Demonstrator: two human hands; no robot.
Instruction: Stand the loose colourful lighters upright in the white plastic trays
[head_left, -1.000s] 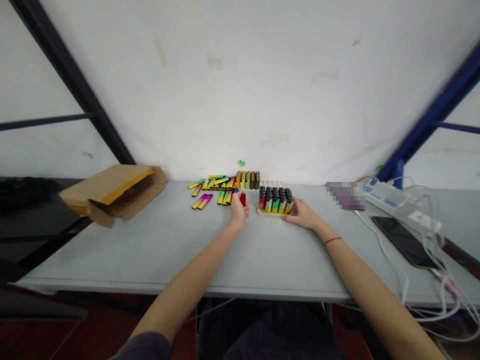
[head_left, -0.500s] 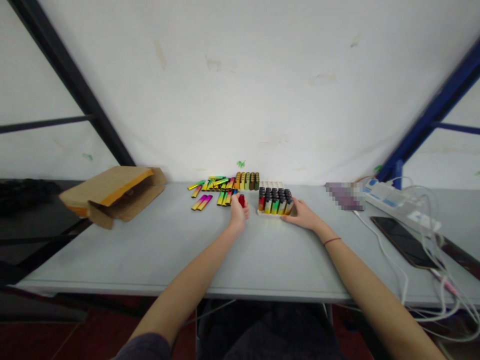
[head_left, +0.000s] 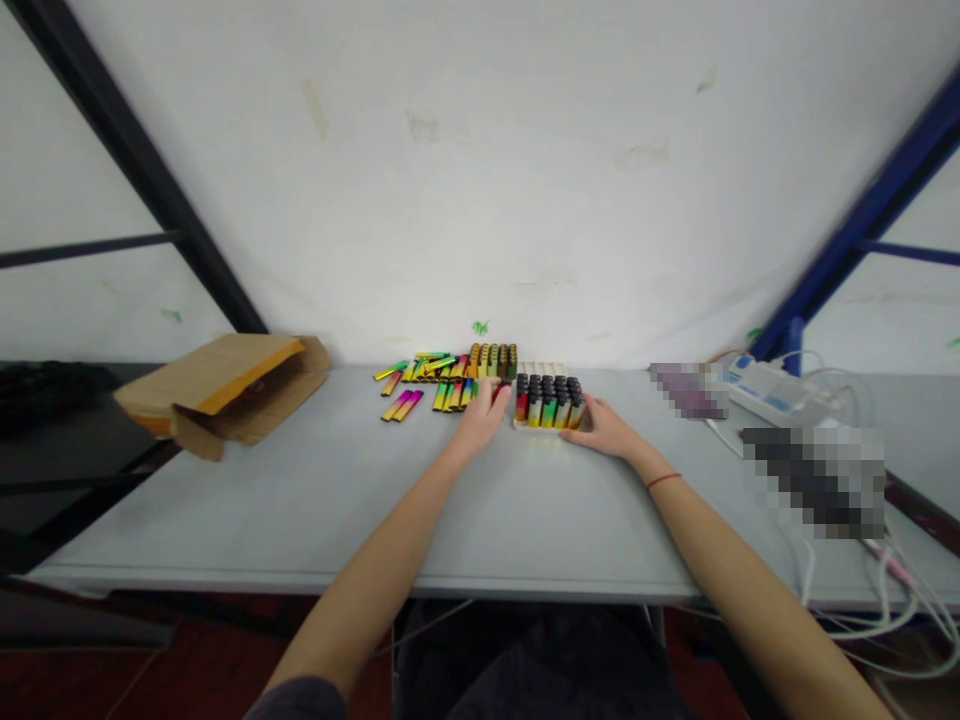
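A white tray [head_left: 551,431] holds several upright lighters [head_left: 550,402] with black tops and coloured, partly clear bodies. My right hand [head_left: 609,430] grips the right side of this tray, thumb at the front and fingers round the side. Just left of the tray, my left hand [head_left: 480,418] is closed around a red lighter [head_left: 497,391], mostly hidden by the fingers. Shiny gradient-coloured sleeves [head_left: 403,405] lie flat left of that hand, some overlapping. Behind it stands a block of upright gold and green sleeves [head_left: 493,360].
An open brown cardboard box [head_left: 225,385] lies on the left of the grey table [head_left: 360,510]. Behind the lighters is another white tray [head_left: 541,369]. A white power strip [head_left: 772,390], cables and blurred-out objects occupy the right side. A wall closes off the back.
My left hand has shifted slightly right and turned, tipping the red lighter towards the tray; less of it shows. My right hand stays on the tray.
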